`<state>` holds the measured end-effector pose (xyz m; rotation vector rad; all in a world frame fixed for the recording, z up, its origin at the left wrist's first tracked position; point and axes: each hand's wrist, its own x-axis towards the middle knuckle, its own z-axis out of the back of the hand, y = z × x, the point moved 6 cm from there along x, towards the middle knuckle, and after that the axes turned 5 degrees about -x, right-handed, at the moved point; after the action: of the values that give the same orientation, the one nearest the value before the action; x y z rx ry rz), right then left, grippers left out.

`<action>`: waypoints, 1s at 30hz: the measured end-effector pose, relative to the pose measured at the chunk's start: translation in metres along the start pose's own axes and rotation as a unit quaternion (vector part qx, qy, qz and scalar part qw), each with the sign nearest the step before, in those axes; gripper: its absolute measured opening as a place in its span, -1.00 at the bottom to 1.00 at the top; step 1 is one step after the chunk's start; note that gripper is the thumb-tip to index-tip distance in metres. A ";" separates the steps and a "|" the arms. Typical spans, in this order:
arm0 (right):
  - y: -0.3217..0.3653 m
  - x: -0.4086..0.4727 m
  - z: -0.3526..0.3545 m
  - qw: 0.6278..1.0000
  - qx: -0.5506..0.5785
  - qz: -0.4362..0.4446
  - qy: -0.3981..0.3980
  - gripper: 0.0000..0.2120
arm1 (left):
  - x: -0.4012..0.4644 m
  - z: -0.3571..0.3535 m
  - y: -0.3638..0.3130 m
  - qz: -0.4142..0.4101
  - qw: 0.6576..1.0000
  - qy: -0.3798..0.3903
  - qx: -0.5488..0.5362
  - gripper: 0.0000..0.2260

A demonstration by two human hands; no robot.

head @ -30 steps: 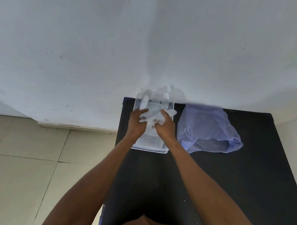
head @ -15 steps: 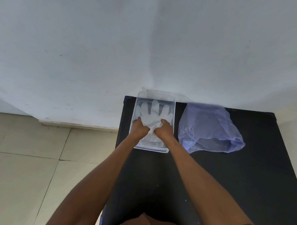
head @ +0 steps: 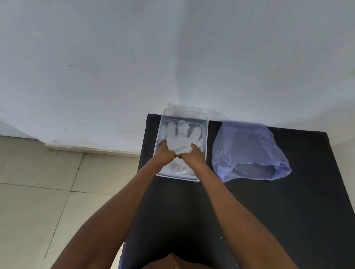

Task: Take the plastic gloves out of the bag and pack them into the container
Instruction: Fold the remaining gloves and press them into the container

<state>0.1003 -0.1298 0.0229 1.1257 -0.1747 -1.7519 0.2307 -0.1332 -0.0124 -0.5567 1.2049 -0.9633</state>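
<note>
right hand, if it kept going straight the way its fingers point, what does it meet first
The right hand points away over the plastic glove, so it would likely reach the container's far wall first; depth is hard to judge.

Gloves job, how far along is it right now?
Done: a clear plastic glove lies spread flat in the container. In hand: the left hand and right hand press on its cuff end. Left: unclear; the purple bag lies beside it, contents not visible.

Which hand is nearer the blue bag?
Right hand: in the container, beside the blue bag. Left hand works at the container's far side.
</note>
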 end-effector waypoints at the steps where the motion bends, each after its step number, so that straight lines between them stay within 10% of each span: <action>1: 0.001 -0.001 0.001 1.000 -0.013 0.008 0.003 -0.33 | 0.010 -0.001 0.011 0.004 1.000 -0.004 0.007 -0.59; 10: 0.016 -0.023 0.024 0.967 -0.207 0.099 -0.110 -0.52 | -0.025 0.007 -0.019 -0.060 0.974 -0.131 0.178 -0.41; 18: 0.001 -0.007 -0.006 0.993 -0.103 0.033 0.057 -0.46 | -0.008 -0.009 0.006 0.068 0.997 -0.029 0.001 -0.48; 30: -0.005 0.012 -0.004 0.998 -0.040 -0.032 0.023 -0.58 | 0.021 -0.004 0.013 0.101 0.986 -0.041 -0.130 -0.39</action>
<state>0.0996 -0.1359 0.0104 1.1231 -0.0399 -1.7722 0.2325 -0.1440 -0.0347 -0.6595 1.2941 -0.6107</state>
